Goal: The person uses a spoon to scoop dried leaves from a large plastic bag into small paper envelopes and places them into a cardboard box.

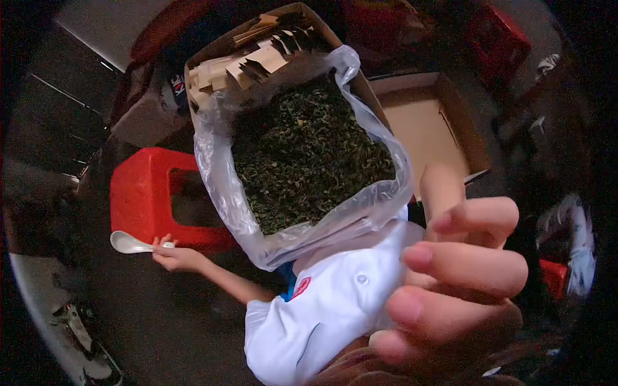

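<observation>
My left hand [172,255], stretched out to the left, grips the handle of a white spoon [130,243]. The spoon's bowl points left, in front of a red plastic stool [136,193]. Close to the camera at the right, my right hand [463,270] has its fingers bent and apart, with nothing visible in them. Between the hands stands a cardboard box [193,96] lined with a clear plastic bag [215,174]. Dark green dried leaves [309,161] fill the bag. Pale paper pieces [251,67] lie in the box's far end.
A second, shallow cardboard box [418,122] sits right of the lined one. Another red stool [496,45] stands at the far right. A grey carton [151,112] is at the far left. White plastic [582,251] lies at the right edge.
</observation>
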Tool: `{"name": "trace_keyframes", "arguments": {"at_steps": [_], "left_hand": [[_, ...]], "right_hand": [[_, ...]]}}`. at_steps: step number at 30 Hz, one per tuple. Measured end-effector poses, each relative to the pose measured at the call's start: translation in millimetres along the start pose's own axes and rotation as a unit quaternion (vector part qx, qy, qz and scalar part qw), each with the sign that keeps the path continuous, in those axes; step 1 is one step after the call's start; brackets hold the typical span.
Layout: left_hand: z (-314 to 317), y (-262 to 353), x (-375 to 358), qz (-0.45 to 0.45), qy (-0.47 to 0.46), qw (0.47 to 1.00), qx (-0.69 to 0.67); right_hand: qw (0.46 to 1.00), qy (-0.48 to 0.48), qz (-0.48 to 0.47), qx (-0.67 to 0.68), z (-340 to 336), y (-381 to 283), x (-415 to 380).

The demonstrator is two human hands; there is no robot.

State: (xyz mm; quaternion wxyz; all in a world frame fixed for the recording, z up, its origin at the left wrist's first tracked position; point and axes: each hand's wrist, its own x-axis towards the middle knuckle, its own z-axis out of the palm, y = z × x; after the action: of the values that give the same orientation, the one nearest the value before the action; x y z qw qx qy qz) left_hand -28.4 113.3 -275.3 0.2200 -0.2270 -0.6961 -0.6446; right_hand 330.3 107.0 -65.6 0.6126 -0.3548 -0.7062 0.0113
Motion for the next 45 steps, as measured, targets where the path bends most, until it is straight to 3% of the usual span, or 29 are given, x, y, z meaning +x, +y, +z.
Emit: {"name": "trace_keyframes", "arguments": {"at_steps": [2, 6, 9, 13, 15, 20, 24, 27, 30, 32, 34, 37, 39, 42, 44, 45], "left_hand": [[1, -2, -22, -0.042, -0.061, 0.997, -0.008], [12, -6, -40, -0.059, -0.139, 0.988, -0.036], [21, 3, -46, -0.094, -0.124, 0.986, -0.059], [28, 17, -50, -0.064, -0.096, 0.991, -0.067], [28, 29, -50, -0.068, -0.112, 0.989, -0.063], [30, 46, -50, -0.05, -0.126, 0.989, -0.056], [29, 51, -50, -0.052, -0.117, 0.99, -0.062], [25, 49, -51, -0.055, -0.116, 0.989, -0.069], [21, 54, -50, -0.06, -0.133, 0.987, -0.07], [12, 68, -47, -0.066, -0.171, 0.981, -0.056], [8, 75, -40, -0.051, -0.2, 0.975, -0.085], [6, 98, -36, -0.029, -0.252, 0.958, -0.135], [0, 114, -31, -0.012, -0.302, 0.942, -0.147], [5, 149, -38, 0.047, -0.354, 0.927, -0.119], [8, 165, -40, 0.092, -0.4, 0.907, -0.094], [10, 169, -42, 0.116, -0.422, 0.896, -0.082]], "right_hand": [[0.998, -0.035, 0.049, -0.01, -6, -12, 7], [0.999, 0.014, -0.041, -0.014, 8, 21, 0], [0.984, 0.002, -0.175, -0.033, 19, 74, 2], [0.952, -0.145, -0.252, -0.092, 28, 216, 60], [0.94, -0.237, -0.235, -0.076, 35, 256, 82], [0.895, -0.428, -0.124, -0.032, 75, 276, 104], [0.872, -0.432, -0.229, -0.007, 99, 294, 111], [0.891, -0.408, -0.196, -0.046, 102, 295, 110], [0.915, -0.386, -0.089, 0.079, 95, 290, 115], [0.906, -0.334, -0.178, 0.191, 91, 304, 122], [0.912, -0.259, -0.072, 0.309, 72, 260, 113], [0.904, -0.206, -0.215, 0.308, 60, 254, 102], [0.895, -0.226, -0.23, 0.307, 51, 240, 83], [0.849, -0.18, -0.282, 0.41, 64, 218, 54], [0.841, -0.18, -0.228, 0.456, 61, 194, 35], [0.854, -0.212, -0.155, 0.45, 48, 172, 29]]}}
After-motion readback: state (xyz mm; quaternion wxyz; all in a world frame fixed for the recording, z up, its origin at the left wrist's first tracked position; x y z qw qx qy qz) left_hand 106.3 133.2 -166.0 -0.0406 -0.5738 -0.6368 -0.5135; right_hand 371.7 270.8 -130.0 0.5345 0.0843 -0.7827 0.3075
